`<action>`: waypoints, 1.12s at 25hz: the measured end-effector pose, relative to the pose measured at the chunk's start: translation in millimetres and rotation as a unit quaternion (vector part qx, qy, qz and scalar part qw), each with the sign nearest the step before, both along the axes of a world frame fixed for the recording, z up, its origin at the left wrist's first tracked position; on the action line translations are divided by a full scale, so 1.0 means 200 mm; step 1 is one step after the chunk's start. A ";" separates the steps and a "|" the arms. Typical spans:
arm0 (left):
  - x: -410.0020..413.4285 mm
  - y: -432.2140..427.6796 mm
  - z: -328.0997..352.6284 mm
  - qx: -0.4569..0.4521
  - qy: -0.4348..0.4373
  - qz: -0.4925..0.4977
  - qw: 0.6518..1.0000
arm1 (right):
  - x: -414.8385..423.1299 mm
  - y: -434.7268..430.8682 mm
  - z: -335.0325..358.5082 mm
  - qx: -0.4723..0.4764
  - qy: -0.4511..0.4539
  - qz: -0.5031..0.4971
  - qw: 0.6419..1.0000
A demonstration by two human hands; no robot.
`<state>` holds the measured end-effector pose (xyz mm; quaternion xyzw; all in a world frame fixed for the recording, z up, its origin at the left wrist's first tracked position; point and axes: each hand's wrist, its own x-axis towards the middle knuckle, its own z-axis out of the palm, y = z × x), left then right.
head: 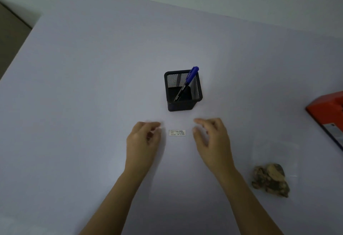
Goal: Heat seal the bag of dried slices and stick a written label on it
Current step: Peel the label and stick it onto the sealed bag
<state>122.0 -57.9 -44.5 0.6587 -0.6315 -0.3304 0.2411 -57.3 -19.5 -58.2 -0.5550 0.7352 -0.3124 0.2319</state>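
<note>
A small white label [177, 132] with handwriting lies flat on the white table [92, 86], between my two hands. My left hand [143, 138] hovers just left of it, fingers curled loosely and holding nothing I can make out. My right hand [211, 138] is just right of the label, fingers spread and empty. A clear bag of brown dried slices [270, 179] rests on the table at the lower right, apart from both hands. A blue pen [187, 82] stands tilted in a black mesh pen holder [182, 90] behind the label.
The red heat sealer [328, 112] sits at the table's right edge, partly cut off by the frame. A wall runs behind the table, and the floor shows past the table's left edge.
</note>
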 end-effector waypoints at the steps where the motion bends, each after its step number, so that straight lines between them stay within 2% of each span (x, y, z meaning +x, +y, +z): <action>1: -0.01 0.03 -0.04 -0.012 -0.020 -0.046 0.999 | 0.02 0.02 -0.02 0.026 0.011 0.027 0.999; 4: -0.04 0.05 -0.12 -0.034 -0.077 -0.116 0.990 | 0.07 0.02 -0.06 0.074 0.056 0.063 0.994; 7: -0.06 0.04 -0.14 -0.067 -0.083 -0.140 0.984 | 0.09 0.01 -0.07 0.057 0.060 0.060 0.995; 14: -0.06 0.05 -0.16 -0.101 -0.063 -0.151 0.981 | 0.09 0.02 -0.09 0.037 0.003 0.061 0.997; 22: -0.10 0.06 -0.17 -0.084 -0.062 -0.128 0.986 | 0.10 0.02 -0.10 0.025 0.001 0.075 0.997; 24: -0.11 0.06 -0.14 -0.080 -0.058 -0.132 0.986 | 0.10 0.03 -0.06 0.037 -0.024 0.064 0.997; 28: -0.10 0.06 0.03 -0.112 -0.032 -0.131 0.984 | 0.08 0.08 0.14 0.051 -0.167 -0.007 0.985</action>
